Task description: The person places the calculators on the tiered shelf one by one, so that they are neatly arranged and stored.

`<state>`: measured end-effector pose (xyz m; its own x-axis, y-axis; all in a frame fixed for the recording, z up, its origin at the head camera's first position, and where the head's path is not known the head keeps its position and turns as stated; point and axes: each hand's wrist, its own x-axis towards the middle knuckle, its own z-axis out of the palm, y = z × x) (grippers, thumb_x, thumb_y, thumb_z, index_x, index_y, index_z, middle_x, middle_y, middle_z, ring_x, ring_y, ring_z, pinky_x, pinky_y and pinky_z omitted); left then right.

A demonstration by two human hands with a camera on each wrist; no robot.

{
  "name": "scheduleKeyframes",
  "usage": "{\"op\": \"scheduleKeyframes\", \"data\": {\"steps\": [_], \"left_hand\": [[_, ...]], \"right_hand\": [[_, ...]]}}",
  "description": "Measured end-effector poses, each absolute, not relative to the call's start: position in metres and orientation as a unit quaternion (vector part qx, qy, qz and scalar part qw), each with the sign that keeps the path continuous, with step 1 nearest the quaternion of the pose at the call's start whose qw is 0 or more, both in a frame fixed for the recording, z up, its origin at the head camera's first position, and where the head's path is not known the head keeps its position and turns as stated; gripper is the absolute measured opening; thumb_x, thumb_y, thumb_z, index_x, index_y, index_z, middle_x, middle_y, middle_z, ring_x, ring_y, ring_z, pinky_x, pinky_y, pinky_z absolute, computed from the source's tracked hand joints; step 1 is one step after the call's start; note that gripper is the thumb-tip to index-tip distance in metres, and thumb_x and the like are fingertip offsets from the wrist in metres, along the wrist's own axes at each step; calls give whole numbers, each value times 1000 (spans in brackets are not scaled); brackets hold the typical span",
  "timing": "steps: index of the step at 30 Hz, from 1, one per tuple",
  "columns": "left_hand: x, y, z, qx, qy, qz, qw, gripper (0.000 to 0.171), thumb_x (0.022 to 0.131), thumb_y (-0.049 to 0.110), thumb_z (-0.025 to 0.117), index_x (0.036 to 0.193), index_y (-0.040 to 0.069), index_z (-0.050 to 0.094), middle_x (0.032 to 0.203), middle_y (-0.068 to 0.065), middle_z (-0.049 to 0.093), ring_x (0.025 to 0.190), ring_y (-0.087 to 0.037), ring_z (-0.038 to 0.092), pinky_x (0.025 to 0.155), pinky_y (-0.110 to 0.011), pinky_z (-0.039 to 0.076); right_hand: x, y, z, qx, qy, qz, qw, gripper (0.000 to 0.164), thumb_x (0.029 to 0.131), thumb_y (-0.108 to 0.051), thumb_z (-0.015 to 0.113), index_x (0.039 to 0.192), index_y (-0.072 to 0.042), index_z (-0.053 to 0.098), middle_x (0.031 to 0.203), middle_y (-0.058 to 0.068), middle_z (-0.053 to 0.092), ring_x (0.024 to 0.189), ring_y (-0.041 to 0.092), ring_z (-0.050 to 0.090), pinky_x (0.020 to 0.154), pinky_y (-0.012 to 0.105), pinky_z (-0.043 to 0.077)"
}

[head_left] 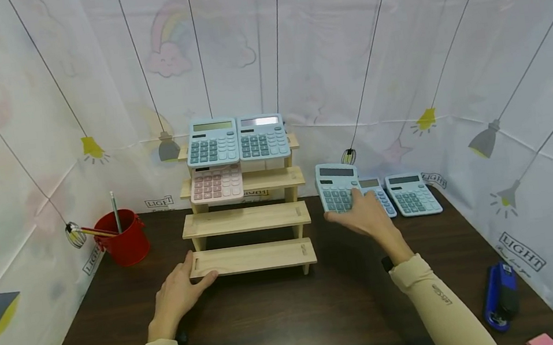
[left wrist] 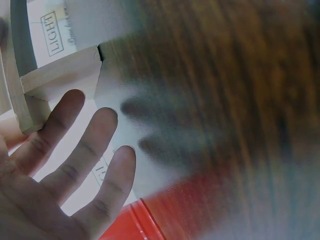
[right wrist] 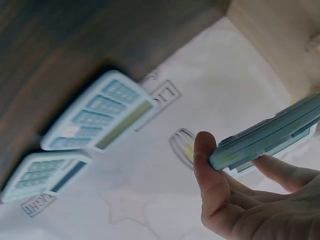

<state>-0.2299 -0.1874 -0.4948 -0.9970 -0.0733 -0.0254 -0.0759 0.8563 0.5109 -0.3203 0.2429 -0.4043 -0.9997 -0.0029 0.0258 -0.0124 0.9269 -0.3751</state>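
My right hand (head_left: 366, 216) pinches a light blue calculator (head_left: 336, 181) by its lower part. In the right wrist view the held calculator (right wrist: 265, 135) appears edge-on, raised off the table. Behind that hand, a blue calculator (head_left: 384, 202) and a pale blue-green one (head_left: 413, 195) lie on the table. My left hand (head_left: 177, 296) touches the left end of the bottom shelf of a wooden step rack (head_left: 253, 257); in the left wrist view three fingers (left wrist: 95, 142) extend fairly straight. Two light blue calculators (head_left: 212, 142) (head_left: 264, 137) lean side by side on the top tier, above a pink calculator (head_left: 217, 184).
Left of the rack stands a red bucket (head_left: 131, 247) with pencils in it. A blue stapler (head_left: 501, 295) and a pink block (head_left: 541, 341) lie near the table's right edge. A patterned curtain (head_left: 238, 43) encloses the dark wooden table (head_left: 270, 325).
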Motion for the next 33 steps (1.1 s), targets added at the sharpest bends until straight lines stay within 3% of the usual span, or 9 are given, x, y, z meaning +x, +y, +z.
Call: {"op": "scheduleKeyframes", "data": {"steps": [16,21,33], "left_hand": [[-230,-188,-498,-43,962,271,7,105,87,77,54,161,9,23,150,-26,47,129,-47,54,98,-69,44],[-231,-188,-499,-45,961,274,5,105,86,77,54,161,9,23,151,-26,47,129,-46,53,99,-69,44],[-231,-187,-498,-43,961,273,1,104,87,74,57,160,8,24,149,-27,48,126,-46,56,97,-67,46]], "right_hand": [[-321,210,-370,38,-982,182,31,118,78,-82,56,156,2,28,150,41,33,128,55,48,98,66,46],[-323,204,-367,40,-985,165,35,114,78,-79,57,155,1,31,145,39,39,122,53,52,94,64,49],[-323,184,-364,67,-988,104,95,108,78,-79,56,151,-1,41,140,38,46,127,54,47,103,67,40]]}}
